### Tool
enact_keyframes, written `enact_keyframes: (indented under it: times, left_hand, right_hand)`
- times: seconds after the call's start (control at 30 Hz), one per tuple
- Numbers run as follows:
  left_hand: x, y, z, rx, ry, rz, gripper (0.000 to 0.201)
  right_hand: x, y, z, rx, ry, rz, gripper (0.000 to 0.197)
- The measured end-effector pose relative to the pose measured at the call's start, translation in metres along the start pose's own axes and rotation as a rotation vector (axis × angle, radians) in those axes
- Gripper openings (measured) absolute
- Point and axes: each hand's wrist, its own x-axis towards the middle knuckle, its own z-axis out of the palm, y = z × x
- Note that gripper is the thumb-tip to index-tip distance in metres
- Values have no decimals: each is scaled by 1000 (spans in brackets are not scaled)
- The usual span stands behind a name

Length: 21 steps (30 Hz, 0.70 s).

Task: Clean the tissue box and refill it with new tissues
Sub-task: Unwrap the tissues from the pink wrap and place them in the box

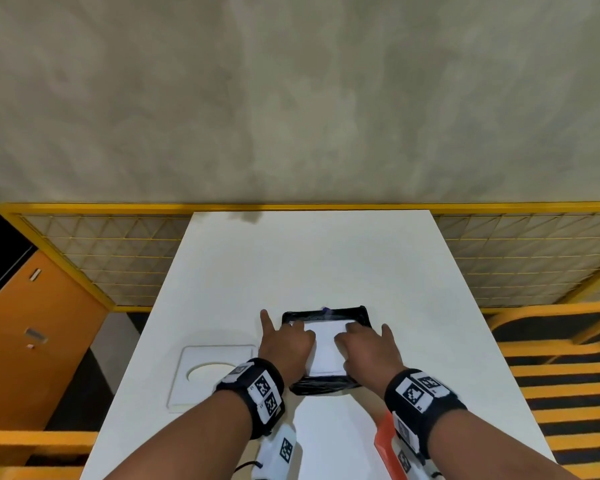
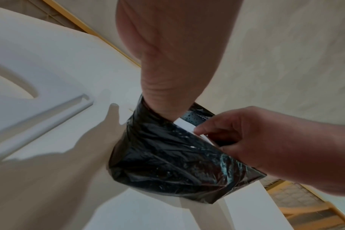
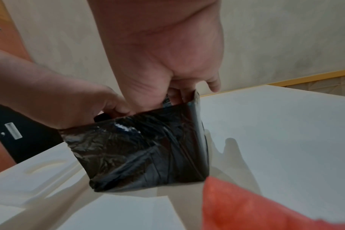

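Observation:
A tissue box (image 1: 323, 384) wrapped in black plastic stands open-topped on the white table (image 1: 309, 265). A stack of white tissues (image 1: 324, 344) lies inside it. My left hand (image 1: 286, 341) reaches into the box's left side, fingers pushing down beside the tissues, index finger pointing out over the table. My right hand (image 1: 364, 344) is at the right side, thumb and curled fingers pinching the stack's edge, little finger outside the wall. In the left wrist view the right hand (image 2: 246, 137) holds the tissues (image 2: 184, 124) above the box (image 2: 167, 163). The right wrist view shows the box (image 3: 144, 147) from the side.
The white lid (image 1: 187, 393) with its oval opening lies flat to the left of the box. An orange-red item (image 1: 385, 441) sits near the table's front edge under my right wrist. A yellow wire fence (image 1: 118, 258) runs behind the table, with an orange cabinet (image 1: 32, 341) at left.

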Motion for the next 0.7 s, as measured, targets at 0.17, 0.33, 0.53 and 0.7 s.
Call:
enact_keyframes:
  times: [0.17,0.33,0.53,0.7]
  left_hand:
    - [-6,-4,1,29,17,-33,40]
    - [-7,-11,7,36,3,-28,41]
    - [-13,-30,8,-207,82,110,48]
    - [-51,-78,48,-603,410,-45,55]
  right_hand:
    - [4,-8,2,-8,25,-62,20]
    - [9,-14,3,24,-10,-80,17]
    - [8,-17,-7,182,-7,-14,10]
    - [-21,-8,-4,458,348,215,36]
